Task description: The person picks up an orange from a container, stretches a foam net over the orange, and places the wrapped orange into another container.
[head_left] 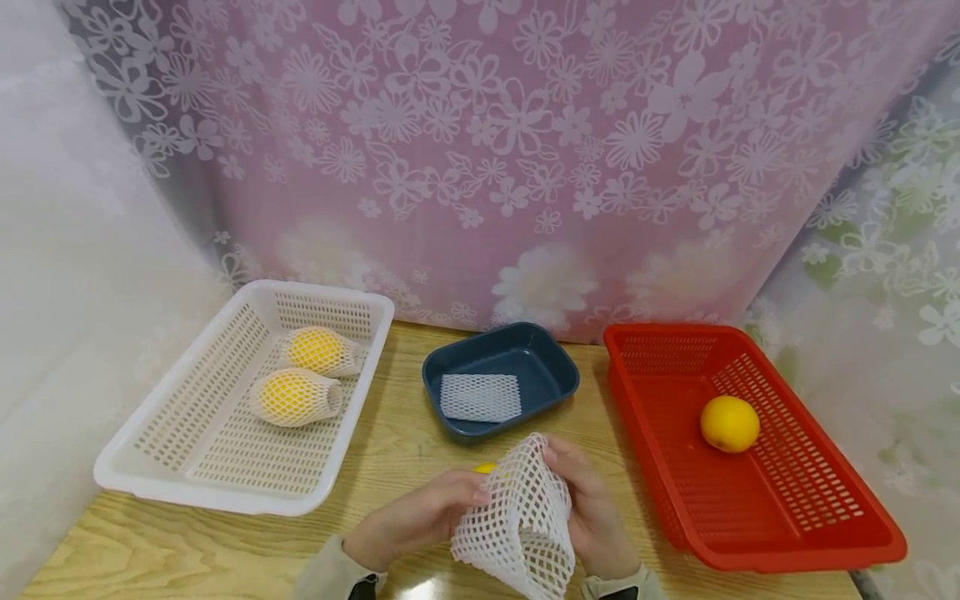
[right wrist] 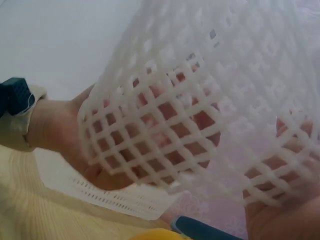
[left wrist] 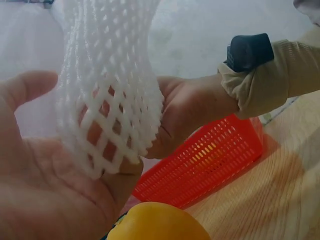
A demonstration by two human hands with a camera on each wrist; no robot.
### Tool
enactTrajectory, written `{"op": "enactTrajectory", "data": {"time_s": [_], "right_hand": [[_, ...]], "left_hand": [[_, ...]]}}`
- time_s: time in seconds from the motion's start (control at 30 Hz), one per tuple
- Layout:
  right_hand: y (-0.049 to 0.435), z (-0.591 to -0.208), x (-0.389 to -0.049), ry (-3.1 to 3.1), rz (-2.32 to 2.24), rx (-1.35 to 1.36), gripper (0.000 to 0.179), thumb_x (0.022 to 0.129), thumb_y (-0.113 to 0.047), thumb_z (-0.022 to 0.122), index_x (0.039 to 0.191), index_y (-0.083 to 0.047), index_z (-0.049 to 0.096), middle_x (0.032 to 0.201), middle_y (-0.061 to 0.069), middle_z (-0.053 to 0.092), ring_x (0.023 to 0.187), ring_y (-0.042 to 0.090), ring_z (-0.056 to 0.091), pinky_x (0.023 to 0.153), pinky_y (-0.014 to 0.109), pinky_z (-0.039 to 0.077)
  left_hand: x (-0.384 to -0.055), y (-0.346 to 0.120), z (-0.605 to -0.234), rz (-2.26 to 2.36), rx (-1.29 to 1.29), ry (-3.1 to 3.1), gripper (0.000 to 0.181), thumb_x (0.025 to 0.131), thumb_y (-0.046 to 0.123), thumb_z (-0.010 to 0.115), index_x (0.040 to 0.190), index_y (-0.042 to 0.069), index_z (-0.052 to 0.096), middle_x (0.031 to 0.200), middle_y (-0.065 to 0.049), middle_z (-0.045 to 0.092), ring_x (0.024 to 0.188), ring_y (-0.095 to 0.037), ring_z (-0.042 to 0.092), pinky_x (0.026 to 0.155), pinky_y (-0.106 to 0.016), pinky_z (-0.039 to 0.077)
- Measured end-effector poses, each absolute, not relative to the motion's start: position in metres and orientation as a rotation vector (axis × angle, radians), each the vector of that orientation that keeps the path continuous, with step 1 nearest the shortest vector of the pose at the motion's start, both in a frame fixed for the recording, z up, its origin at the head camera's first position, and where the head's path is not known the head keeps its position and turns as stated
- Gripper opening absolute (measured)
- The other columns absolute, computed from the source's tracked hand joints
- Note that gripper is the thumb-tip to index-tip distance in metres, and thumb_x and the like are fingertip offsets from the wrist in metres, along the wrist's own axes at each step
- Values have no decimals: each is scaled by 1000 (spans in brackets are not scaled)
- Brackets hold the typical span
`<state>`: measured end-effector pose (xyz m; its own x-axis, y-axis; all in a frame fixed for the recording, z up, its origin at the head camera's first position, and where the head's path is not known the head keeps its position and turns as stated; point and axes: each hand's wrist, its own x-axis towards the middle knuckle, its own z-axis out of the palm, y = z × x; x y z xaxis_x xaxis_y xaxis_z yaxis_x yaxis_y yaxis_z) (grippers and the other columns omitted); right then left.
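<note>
A white foam fruit net (head_left: 517, 517) is held up in front of me, its wide mouth spread towards the lower edge of the head view. My left hand (head_left: 423, 517) holds its left side, the thumb against the mesh and the fingers behind it. On the other side my right hand (head_left: 592, 508) grips the net near its upper end. Mesh partly hides the fingers of both hands in the right wrist view. Just beyond the hands, a yellow round fruit (left wrist: 160, 222) is mostly hidden in the head view.
At left stands a white basket (head_left: 217, 500) with two netted yellow fruits (head_left: 296, 398). A dark blue tray (head_left: 543, 371) at the back centre holds a flat foam net (head_left: 480, 397). The red basket (head_left: 652, 450) at right holds one bare yellow fruit (head_left: 729, 423).
</note>
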<state>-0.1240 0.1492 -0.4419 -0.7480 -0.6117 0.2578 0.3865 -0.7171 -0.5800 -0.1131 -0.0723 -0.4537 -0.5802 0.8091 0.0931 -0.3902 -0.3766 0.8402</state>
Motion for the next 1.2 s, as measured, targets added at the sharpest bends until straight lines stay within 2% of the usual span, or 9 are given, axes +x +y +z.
{"op": "enactTrajectory", "data": {"time_s": [0.23, 0.43, 0.53, 0.63, 0.67, 0.8, 0.9, 1.03, 1.2], "right_hand": [[149, -447, -123, 918, -2227, -467, 37, 108, -12, 31, 112, -10, 68, 101, 0, 66, 89, 9, 63, 79, 22, 53], [147, -458, -123, 845, -2003, -807, 41, 109, -33, 34, 110, -12, 69, 85, -4, 65, 65, 9, 53, 55, 19, 43], [148, -460, -121, 818, -2013, -876, 35, 106, -33, 42, 112, -14, 70, 92, -6, 67, 73, 7, 58, 61, 18, 46], [150, -459, -119, 755, -2095, -836, 30, 105, -25, 44, 119, -14, 68, 105, -5, 69, 89, 5, 63, 77, 19, 51], [150, -458, -118, 729, -2130, -829, 31, 105, -23, 43, 121, -14, 67, 107, -5, 68, 91, 5, 62, 78, 19, 49], [146, -455, -119, 518, -2258, -843, 37, 109, -19, 28, 122, -7, 61, 101, 0, 68, 58, 8, 45, 60, 18, 41], [145, -451, -119, 438, -2339, -789, 44, 111, -18, 20, 120, -5, 60, 97, 2, 67, 54, 10, 42, 58, 21, 42], [145, -447, -116, 388, -2397, -693, 48, 111, -17, 15, 123, -2, 58, 105, 5, 66, 90, 14, 62, 83, 24, 48], [143, -447, -115, 294, -2404, -653, 48, 111, -19, 11, 122, 0, 54, 109, 10, 61, 97, 21, 58, 91, 29, 44]], "left_hand": [[-115, -80, -456, 2171, 780, 963, 34, 100, 9, 39, 110, 16, 70, 102, 4, 70, 93, -7, 64, 82, -23, 51], [-116, -82, -451, 2390, 807, 689, 35, 103, 7, 31, 110, 11, 65, 103, 3, 65, 96, -8, 60, 84, -23, 49], [-117, -81, -450, 2405, 820, 609, 37, 103, 8, 30, 111, 9, 65, 104, 2, 66, 98, -9, 61, 86, -23, 49], [-117, -80, -450, 2375, 832, 584, 37, 102, 9, 31, 115, 8, 66, 109, 0, 67, 102, -11, 62, 89, -25, 49], [-117, -80, -450, 2362, 837, 580, 38, 102, 9, 31, 117, 8, 66, 111, -1, 67, 103, -11, 62, 90, -26, 49], [-117, -79, -452, 2274, 874, 547, 42, 103, 11, 28, 129, 8, 61, 121, -2, 64, 109, -12, 60, 95, -27, 46], [-117, -79, -456, 2211, 925, 531, 43, 104, 12, 27, 135, 10, 57, 125, -1, 62, 111, -10, 57, 96, -26, 45], [-118, -78, -459, 2219, 914, 508, 42, 104, 11, 28, 137, 8, 52, 126, -2, 60, 112, -10, 57, 97, -25, 44], [-121, -79, -459, 2348, 768, 468, 39, 105, 7, 28, 137, 3, 49, 128, -7, 58, 114, -15, 57, 99, -27, 45]]}}
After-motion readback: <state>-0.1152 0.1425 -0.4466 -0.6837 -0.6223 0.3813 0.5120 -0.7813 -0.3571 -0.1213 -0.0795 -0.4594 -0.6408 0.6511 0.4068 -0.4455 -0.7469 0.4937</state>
